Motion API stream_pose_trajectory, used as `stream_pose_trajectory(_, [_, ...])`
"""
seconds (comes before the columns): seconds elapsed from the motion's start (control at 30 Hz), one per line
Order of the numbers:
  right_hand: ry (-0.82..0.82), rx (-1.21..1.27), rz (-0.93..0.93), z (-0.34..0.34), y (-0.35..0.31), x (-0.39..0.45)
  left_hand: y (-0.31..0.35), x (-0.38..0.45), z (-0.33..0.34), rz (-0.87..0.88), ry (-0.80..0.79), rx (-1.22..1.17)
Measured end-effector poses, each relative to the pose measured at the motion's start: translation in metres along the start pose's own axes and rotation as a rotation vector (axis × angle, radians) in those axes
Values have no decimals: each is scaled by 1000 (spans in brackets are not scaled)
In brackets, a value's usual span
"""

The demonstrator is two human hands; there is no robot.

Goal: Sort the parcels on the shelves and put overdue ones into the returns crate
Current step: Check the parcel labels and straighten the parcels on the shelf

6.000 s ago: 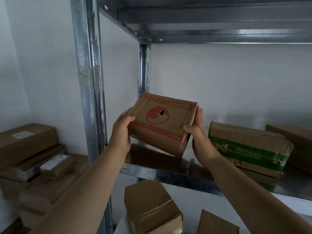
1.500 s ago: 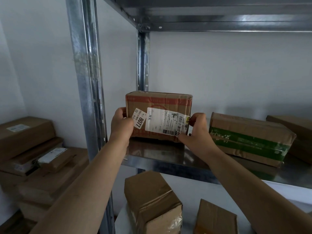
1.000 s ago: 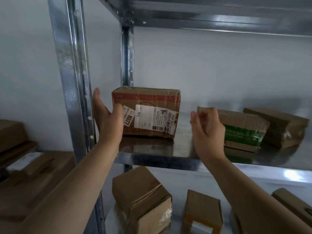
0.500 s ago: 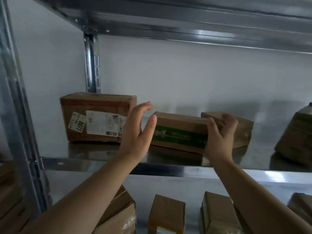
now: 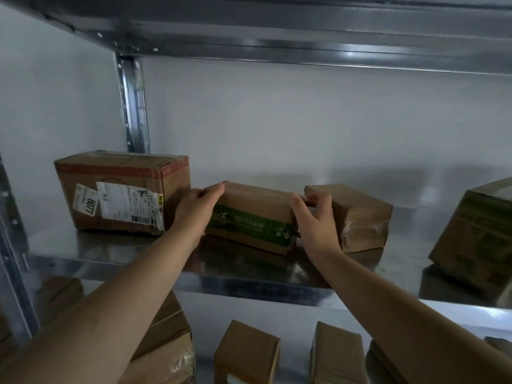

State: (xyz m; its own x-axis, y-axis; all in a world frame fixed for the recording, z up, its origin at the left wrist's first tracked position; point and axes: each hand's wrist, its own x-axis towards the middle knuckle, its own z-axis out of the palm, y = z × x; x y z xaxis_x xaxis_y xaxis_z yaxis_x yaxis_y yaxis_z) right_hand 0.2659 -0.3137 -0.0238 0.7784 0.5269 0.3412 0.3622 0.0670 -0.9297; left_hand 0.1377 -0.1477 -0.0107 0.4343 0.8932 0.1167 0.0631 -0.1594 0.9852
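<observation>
my left hand (image 5: 198, 207) and right hand (image 5: 313, 217) grip the green box (image 5: 250, 217) at its ends, at 3 o'clock of the labelled box (image 5: 122, 194); sorting is early, no crate in view.

Brown parcel (image 5: 250, 217) is showing a green band. Left brown box (image 5: 122, 194) is carrying red stripe, white labels. Shelf (image 5: 249, 284) is looking silver-grey.

Head view faces the shelf (image 5: 249, 278), seemingly close.
</observation>
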Motion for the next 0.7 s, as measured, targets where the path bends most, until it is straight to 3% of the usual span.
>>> stream_pose_trajectory(0.1, [-14, 32, 2, 2, 5, 4, -7, 10, -1, -104, -77, -104])
stream_pose_trajectory(0.3, [-81, 60, 12, 1, 10, 8, -30, 28, -2, -94, -96, -179])
stream_pose_trajectory(0.7, [-167, 309, -154, -9, 11, 4, -18, -4, -12, 178, -285, -302])
